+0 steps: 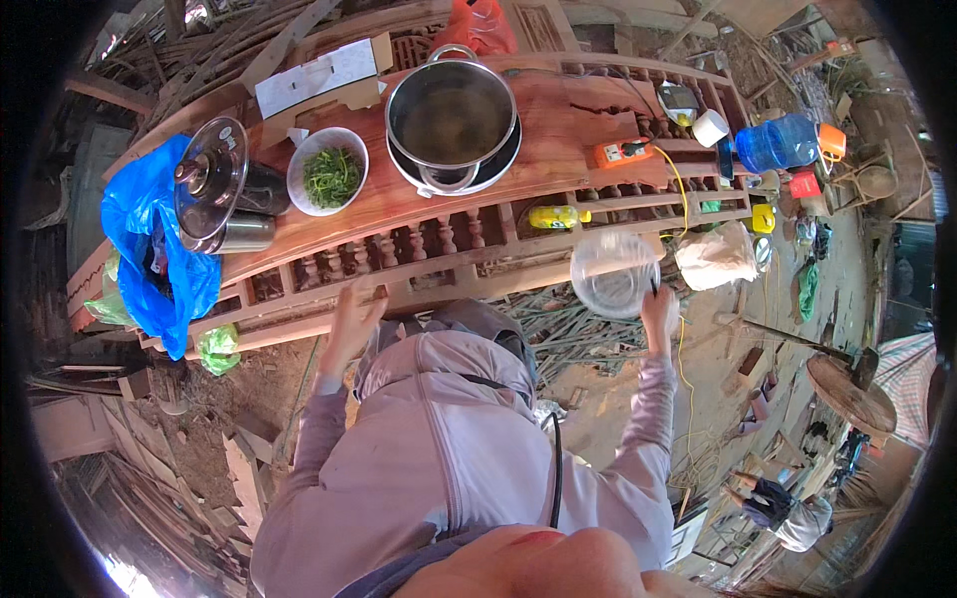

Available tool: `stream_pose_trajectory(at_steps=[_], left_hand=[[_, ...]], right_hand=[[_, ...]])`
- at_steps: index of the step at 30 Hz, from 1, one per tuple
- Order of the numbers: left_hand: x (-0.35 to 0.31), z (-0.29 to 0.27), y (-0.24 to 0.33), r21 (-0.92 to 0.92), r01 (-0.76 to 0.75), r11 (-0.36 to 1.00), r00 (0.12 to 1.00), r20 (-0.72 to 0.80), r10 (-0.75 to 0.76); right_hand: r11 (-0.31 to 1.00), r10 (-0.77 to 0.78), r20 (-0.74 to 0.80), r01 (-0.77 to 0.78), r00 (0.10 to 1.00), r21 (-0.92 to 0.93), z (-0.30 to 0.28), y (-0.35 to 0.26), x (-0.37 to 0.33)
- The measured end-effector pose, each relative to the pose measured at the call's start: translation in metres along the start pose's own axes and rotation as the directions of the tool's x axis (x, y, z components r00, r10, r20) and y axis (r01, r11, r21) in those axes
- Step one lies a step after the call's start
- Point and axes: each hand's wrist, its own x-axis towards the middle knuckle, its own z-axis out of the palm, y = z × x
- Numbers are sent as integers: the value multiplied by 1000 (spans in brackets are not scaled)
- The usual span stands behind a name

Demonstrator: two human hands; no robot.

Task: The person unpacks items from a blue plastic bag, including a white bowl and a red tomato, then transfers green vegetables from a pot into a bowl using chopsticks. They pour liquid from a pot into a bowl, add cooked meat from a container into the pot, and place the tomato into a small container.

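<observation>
My right hand (658, 317) is closed at the rim of a clear round plastic bowl (610, 275), held out to the right over the front edge of the wooden bench. A small dark piece shows at the fingers; I cannot make out what it is. Nothing is in my left hand (351, 324), which hangs in front of the bench with its fingers apart. A large steel pot (409, 108) with liquid in it stands on a cooker in the middle. Left of it sits a white bowl (298, 191) of green leaves (335, 177).
At the left are a steel pot with a glass lid (211, 164) and a blue plastic bag (150, 224). An orange power strip (623, 152) with a yellow cord and a yellow bottle (556, 216) lie to the right. Another person (797, 518) is far off at lower right.
</observation>
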Motion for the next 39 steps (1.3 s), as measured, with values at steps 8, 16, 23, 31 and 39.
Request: stream_pose_trajectory(at_steps=[8, 16, 23, 31, 39], left_hand=[[128, 88, 45, -778, 627, 31, 700, 547, -459], [176, 122, 43, -903, 402, 150, 694, 194, -693], [231, 114, -31, -892, -40, 450, 873, -250, -418], [263, 97, -63, -897, 165, 411, 921, -9, -390], [245, 93, -83, -842, 319, 436, 902, 128, -412]], right_hand=[[818, -87, -114, 136, 990, 560, 27, -127, 132], [433, 94, 101, -132, 990, 892, 16, -203, 154], [64, 33, 250, -252, 968, 966, 21, -199, 148], [-18, 11, 420, -419, 908, 908, 66, -234, 138], [-253, -95, 501, -508, 860, 823, 93, -288, 129]])
